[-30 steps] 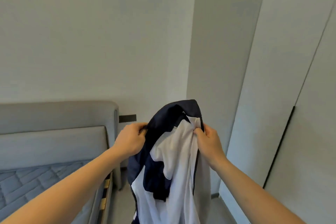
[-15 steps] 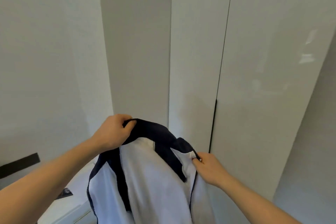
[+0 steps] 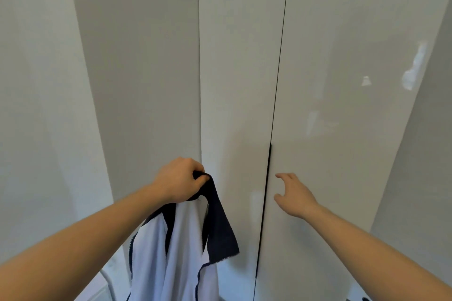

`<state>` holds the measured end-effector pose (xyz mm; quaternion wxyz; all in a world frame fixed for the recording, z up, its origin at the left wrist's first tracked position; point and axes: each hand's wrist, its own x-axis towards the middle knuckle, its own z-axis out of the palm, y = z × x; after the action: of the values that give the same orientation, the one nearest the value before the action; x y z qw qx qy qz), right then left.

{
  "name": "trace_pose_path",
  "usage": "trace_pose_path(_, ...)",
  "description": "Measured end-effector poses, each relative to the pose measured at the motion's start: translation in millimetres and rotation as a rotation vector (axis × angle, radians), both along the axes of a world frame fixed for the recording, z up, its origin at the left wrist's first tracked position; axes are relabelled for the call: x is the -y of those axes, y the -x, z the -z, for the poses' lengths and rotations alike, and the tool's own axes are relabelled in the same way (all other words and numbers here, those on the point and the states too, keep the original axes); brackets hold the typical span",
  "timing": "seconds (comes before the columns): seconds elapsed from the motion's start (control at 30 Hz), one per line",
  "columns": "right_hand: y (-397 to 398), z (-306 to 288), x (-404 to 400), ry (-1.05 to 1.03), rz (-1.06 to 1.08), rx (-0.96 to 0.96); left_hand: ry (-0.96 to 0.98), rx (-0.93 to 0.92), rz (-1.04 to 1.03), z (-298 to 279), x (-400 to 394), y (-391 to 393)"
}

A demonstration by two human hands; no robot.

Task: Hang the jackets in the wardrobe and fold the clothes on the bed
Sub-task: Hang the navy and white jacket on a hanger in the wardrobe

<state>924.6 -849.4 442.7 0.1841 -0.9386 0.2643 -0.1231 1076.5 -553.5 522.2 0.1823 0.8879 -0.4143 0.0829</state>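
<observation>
No readable text anywhere, glossy wardrobe doors (image 3: 318,105) plain and unmarked, navy and white jacket (image 3: 171,252) showing no legible label or logo, though its folds may hide one, bare walls (image 3: 122,80) without signs

This is a bedroom corner in a home. A tall wardrobe (image 3: 318,105) with two glossy white doors, shut with a dark slit handle between them, stands against plain pale walls (image 3: 134,68). A person's left hand (image 3: 179,183) holds a white and navy jacket (image 3: 171,252) in front of it.
</observation>
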Motion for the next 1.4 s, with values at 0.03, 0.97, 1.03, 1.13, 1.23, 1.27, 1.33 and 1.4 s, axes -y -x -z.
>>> trace_pose_path(0.03, -13.0, -5.1, 9.9, 0.052, -0.016, -0.019, -0.001, 0.007, -0.007, 0.8, 6.7, -7.7)
trace_pose_path(0.97, -184.9, 17.0, 147.5, 0.270, -0.022, -0.116, 0.039, 0.005, -0.142, 13.2, 97.3, -99.6)
trace_pose_path(1.03, -185.2, 21.3, 144.0, 0.086, 0.055, 0.027, 0.040, -0.008, -0.130, 13.9, 95.6, -100.6)
trace_pose_path(1.13, -184.5, 25.8, 135.9, -0.056, 0.109, 0.093, 0.032, -0.016, -0.115, 14.1, 91.1, -102.4)
trace_pose_path(1.23, -180.9, 25.9, 125.9, -0.102, 0.129, 0.105, 0.028, -0.023, -0.095, 17.0, 87.7, -102.4)
trace_pose_path(1.27, -178.9, 25.9, 121.4, -0.106, 0.132, 0.113, 0.025, -0.027, -0.095, 18.9, 86.7, -101.8)
trace_pose_path(1.33, -172.4, 28.6, 109.8, -0.100, 0.132, 0.135, 0.010, -0.032, -0.097, 23.4, 83.6, -100.0)
trace_pose_path(1.4, -161.9, 34.8, 92.5, -0.094, 0.128, 0.179, 0.001, -0.045, -0.087, 28.6, 78.1, -98.3)
